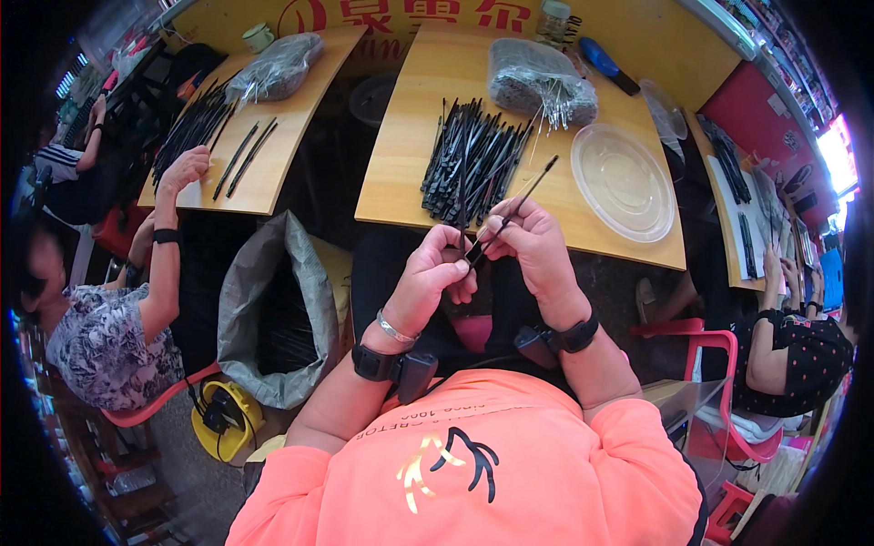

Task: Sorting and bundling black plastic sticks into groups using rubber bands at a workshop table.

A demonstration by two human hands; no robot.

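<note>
My hands meet over my lap, just off the near edge of the wooden table [387,187]. My left hand [424,278] is closed on a slim black stick that points up toward the pile. In my right hand [537,247] is pinched another thin black rod [539,179], slanting up to the right, its far end slightly thicker. The two pieces come close together at my fingertips, where fingers hide whether they join. A heap of similar black sticks [469,159] lies on the table beyond my hands. Their exact kind is unclear.
Behind the heap sits a clear bag [537,77] of grey pieces with thin pale stems. A round translucent lid [624,182] lies at right, a blue-and-black handled object [608,65] behind it. An open grey sack [238,314] stands left. Co-workers sit at tables on both sides.
</note>
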